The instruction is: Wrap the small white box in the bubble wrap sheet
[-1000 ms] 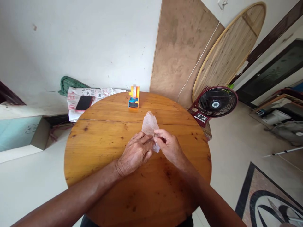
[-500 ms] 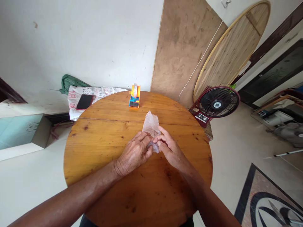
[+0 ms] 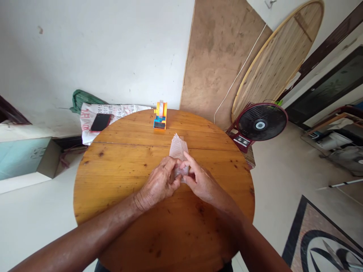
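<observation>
A strip of translucent bubble wrap (image 3: 178, 147) lies on the round wooden table (image 3: 119, 189), its far end flat and pointing away from me. The near end is bunched up around something I cannot make out. My left hand (image 3: 161, 179) is closed on the left side of this bunched part, thumb and fingers pinching it. From the right, my right hand (image 3: 200, 180) grips the same part with its thumb and curled fingers. Beyond the wrap stands an orange and blue tape dispenser (image 3: 160, 116) with a roll of clear tape.
A dark phone (image 3: 101, 122) with a red edge rests on a white printed sack (image 3: 87, 130) past the table's left rim. A dark red fan (image 3: 260, 124) stands to the right. Behind it a large round wooden board (image 3: 280, 56) leans against the wall.
The near end of the bubble wrap is folded over further away from me, and less of the flat strip shows. Both hands have shifted slightly left, with their fingers closer together.
</observation>
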A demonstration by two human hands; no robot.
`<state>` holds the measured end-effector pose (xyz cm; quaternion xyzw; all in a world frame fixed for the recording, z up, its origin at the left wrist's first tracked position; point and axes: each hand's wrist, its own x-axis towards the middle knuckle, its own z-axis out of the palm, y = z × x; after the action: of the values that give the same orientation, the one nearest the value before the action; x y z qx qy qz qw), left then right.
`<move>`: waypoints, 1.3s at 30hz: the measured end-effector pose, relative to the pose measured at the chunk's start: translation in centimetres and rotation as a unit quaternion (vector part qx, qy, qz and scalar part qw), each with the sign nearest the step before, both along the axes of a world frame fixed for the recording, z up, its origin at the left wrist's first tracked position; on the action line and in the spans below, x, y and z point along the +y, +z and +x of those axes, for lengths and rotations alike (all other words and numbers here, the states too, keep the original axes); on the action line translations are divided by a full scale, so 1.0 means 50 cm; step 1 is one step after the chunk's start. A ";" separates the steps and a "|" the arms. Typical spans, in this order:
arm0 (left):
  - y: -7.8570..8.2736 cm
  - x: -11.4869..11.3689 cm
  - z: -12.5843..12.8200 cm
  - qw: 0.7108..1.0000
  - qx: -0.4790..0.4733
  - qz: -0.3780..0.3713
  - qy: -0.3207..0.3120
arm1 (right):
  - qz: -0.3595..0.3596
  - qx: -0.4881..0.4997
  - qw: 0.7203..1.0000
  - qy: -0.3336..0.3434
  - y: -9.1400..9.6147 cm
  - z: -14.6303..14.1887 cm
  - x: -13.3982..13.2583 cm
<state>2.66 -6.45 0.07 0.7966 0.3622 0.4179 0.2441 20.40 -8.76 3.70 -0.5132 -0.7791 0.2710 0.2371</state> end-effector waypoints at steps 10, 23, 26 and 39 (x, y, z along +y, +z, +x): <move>0.014 0.006 0.014 0.993 -0.042 -0.097 0.049 | 0.033 -0.088 0.996 0.005 0.017 -0.014 -0.003; 0.073 0.061 0.015 0.948 0.243 -0.198 0.050 | -0.012 -0.040 0.999 0.028 0.038 0.000 0.012; 0.066 0.058 0.011 0.952 0.231 -0.197 0.044 | -0.057 0.033 0.997 0.035 0.038 0.020 0.026; 0.036 0.054 0.012 0.986 0.126 -0.110 0.029 | 0.070 -0.015 0.994 0.083 0.041 0.050 0.142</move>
<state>3.25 -3.74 1.86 0.8006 0.4564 0.2790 0.2702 22.88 -1.67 5.74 -0.4325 -0.8397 0.2270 0.2374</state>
